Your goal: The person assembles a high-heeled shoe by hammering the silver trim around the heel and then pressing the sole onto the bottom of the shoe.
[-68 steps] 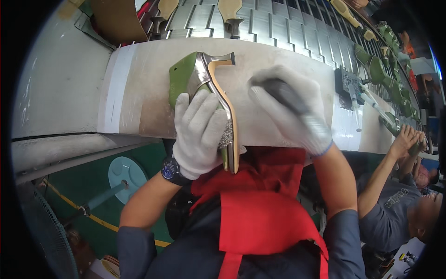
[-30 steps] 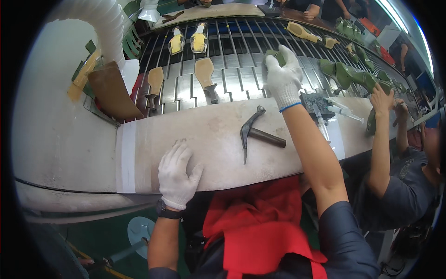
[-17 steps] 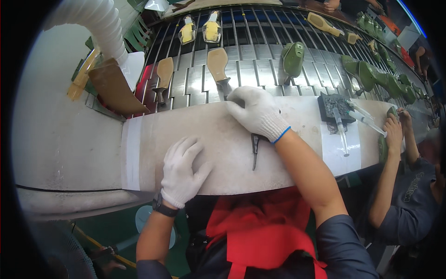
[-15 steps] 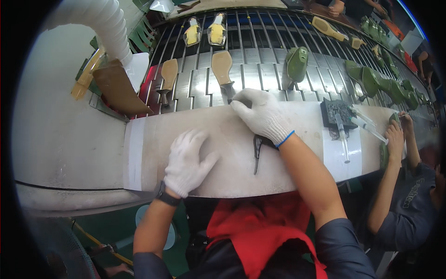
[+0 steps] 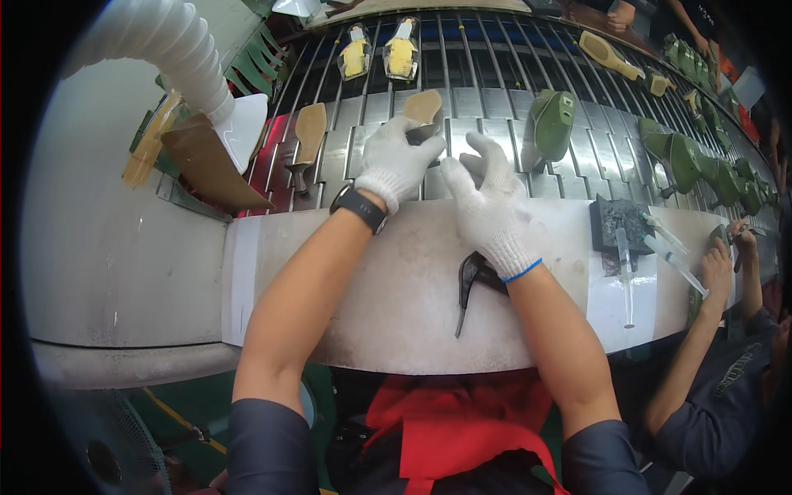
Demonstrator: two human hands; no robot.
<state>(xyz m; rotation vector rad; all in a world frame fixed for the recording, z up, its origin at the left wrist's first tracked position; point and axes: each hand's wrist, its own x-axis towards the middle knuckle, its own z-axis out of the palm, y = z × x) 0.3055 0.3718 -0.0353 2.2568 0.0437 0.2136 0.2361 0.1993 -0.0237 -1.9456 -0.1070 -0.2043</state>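
Over the near edge of the metal slats, my left hand [image 5: 400, 161], in a white knit glove, has its fingers closed around a tan shoe sole [image 5: 423, 106]. The fingers hide the lower part of that sole, where its dark heel lies. Just to the right, my right hand [image 5: 491, 198] wears a matching glove with a blue cuff edge. Its fingers are spread and hold nothing, pointing toward the sole. A black-handled tool with a thin pointed end [image 5: 468, 293] lies on the pale worktop, partly under my right wrist.
Another tan sole with a heel [image 5: 310, 128] lies on the slats at left. Farther back are two yellow-padded shoe parts [image 5: 402, 58]. A green shoe form [image 5: 551, 124] stands at right. A dark foam block [image 5: 619, 224] and syringes [image 5: 625, 280] lie near a co-worker's hands [image 5: 718, 268].
My left hand has moved from the worktop up and right onto the sole and closed on it. My right hand has opened from a curled shape. The view has shifted slightly.
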